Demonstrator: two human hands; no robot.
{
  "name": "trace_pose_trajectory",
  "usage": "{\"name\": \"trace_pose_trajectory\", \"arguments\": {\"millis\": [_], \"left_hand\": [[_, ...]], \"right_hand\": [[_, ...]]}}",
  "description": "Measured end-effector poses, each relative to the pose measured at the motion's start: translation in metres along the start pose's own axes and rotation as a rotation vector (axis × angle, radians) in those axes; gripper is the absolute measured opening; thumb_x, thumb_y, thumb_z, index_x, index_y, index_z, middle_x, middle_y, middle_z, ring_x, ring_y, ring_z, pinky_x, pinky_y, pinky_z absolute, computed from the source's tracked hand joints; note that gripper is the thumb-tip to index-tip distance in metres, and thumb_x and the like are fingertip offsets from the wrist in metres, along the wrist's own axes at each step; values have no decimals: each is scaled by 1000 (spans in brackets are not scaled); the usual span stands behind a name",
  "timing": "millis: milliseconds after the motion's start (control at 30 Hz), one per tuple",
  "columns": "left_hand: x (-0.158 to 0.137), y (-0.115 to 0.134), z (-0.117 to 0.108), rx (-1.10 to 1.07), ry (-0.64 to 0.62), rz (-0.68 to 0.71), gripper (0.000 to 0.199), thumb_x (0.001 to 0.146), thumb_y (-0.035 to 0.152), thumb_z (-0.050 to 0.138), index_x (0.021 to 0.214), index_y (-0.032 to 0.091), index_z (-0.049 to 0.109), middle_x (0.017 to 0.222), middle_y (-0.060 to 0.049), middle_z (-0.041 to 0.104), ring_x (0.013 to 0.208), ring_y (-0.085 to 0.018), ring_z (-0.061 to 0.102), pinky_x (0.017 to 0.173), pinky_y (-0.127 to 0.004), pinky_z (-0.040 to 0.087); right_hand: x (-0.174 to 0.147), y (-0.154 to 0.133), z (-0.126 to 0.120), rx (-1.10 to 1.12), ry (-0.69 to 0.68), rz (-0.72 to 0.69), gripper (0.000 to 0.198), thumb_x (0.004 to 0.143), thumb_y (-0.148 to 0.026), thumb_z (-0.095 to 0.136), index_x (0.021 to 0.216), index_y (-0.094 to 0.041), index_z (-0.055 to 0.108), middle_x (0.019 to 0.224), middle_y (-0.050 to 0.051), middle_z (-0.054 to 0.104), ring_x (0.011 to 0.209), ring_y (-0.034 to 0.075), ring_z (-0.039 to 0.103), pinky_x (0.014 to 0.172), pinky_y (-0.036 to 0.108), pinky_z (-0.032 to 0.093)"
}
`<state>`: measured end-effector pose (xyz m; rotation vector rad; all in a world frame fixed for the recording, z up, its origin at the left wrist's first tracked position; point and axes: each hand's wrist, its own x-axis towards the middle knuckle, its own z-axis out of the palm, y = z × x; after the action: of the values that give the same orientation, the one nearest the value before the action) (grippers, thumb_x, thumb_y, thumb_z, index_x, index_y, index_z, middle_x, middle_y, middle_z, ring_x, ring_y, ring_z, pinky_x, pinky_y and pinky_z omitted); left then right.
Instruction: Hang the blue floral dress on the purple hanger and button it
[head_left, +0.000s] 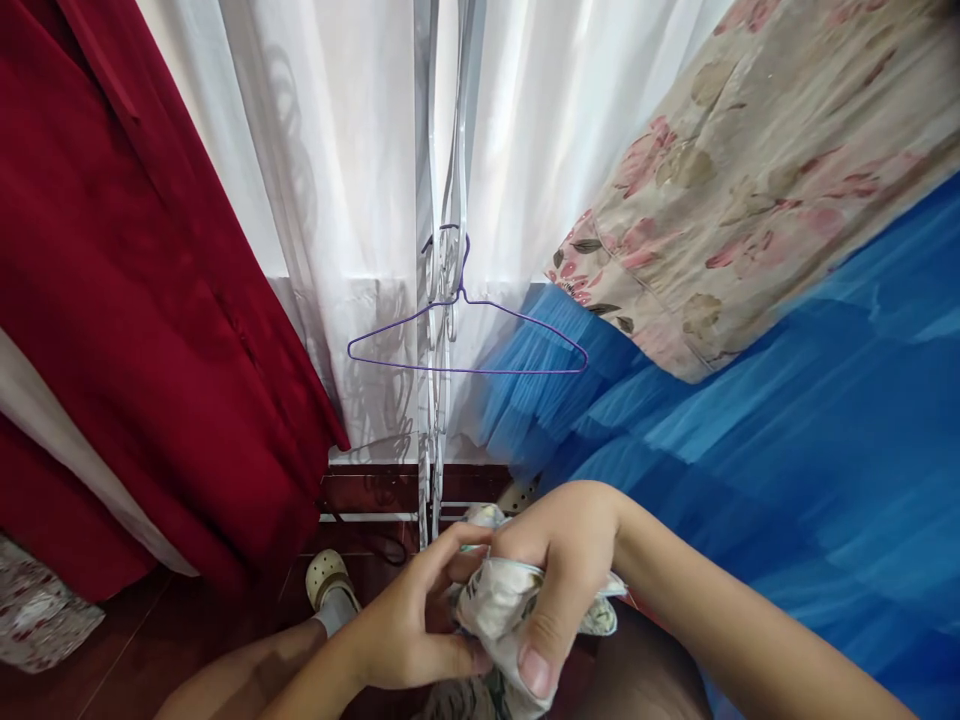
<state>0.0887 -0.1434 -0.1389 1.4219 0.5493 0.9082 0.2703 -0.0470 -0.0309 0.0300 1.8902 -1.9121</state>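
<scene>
A crumpled bundle of cream printed cloth [499,600] is held low in front of me, close to my legs. My right hand [574,560] closes over it from above, its thumb pressed on the fabric and the other fingers hidden behind. From the other side my left hand [401,625] curls round the bundle's edge, with thumb and fingers on the cloth. Beyond both hands, an unloaded purple wire hanger [461,295] hangs by its hook on a white metal rack [436,130].
Dark red curtains [187,330] hang on the left, and sheer white curtains [352,200] behind the rack. At the right are a floral garment [720,230] and blue tulle [810,430]. A cream clog [327,578] is on the dark red tiled floor [131,655].
</scene>
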Motion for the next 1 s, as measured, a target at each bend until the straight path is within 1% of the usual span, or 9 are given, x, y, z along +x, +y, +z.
{"name": "trace_pose_trajectory", "arguments": {"millis": [100,233,367,533,633,767,867,933,1000], "left_hand": [[-5,0,-18,8,45,-46,39,77,41,79,100,14,63,89,-8,62,83,-20,59,74,-28,46],[-29,12,-64,354,103,-245,40,80,50,73,75,13,59,71,-1,53,67,-13,46,62,-22,40],[-52,47,-103,676,210,-298,32,89,45,64,82,14,66,81,-2,60,78,-17,54,70,-23,46],[-56,89,-108,725,260,-282,26,94,42,57,100,19,68,88,-2,66,81,-18,59,69,-23,48],[-49,98,-115,966,298,-236,27,96,43,54,105,23,69,90,-2,69,80,-18,61,72,-24,48],[-44,95,-162,1514,256,-168,24,93,38,52,94,24,71,86,-3,69,86,-21,61,103,-42,44],[-40,91,-209,1730,262,-190,27,93,32,45,101,25,70,99,-4,73,110,-27,63,119,-66,11],[-33,92,-233,1804,304,-210,34,94,31,42,116,28,67,121,-4,71,137,-34,47,113,-75,-7],[-23,98,-246,1871,366,-190,40,95,29,41,128,29,63,137,-4,64,149,-36,30,107,-79,-14]], "right_hand": [[-15,-19,6,-21,121,94,49,85,-58,67,93,-10,75,88,7,70,87,19,64,89,27,53],[-53,-16,-9,-90,396,199,33,87,-42,69,92,-10,74,84,4,70,78,16,64,75,24,51],[-81,5,-43,-210,783,179,33,80,-36,74,102,-12,69,75,0,67,62,12,57,59,23,43],[-71,20,-86,-575,1302,113,71,79,-24,65,145,-15,41,70,-5,59,59,13,48,58,25,38],[-55,28,-108,-772,1380,199,81,76,-18,61,151,-13,31,69,-6,57,61,14,49,60,25,36],[-39,46,-120,-895,1423,375,51,80,-18,56,131,-15,47,68,-3,56,63,17,52,60,25,33],[-28,54,-109,-931,1446,397,31,84,-19,53,115,-16,49,74,2,61,66,19,54,59,27,29],[-20,52,-97,-982,1433,435,28,86,-23,54,112,-16,47,84,8,66,72,22,59,60,28,29],[-14,47,-86,-1043,1406,518,27,89,-27,53,112,-16,45,92,12,70,78,25,64,62,29,30]]}}
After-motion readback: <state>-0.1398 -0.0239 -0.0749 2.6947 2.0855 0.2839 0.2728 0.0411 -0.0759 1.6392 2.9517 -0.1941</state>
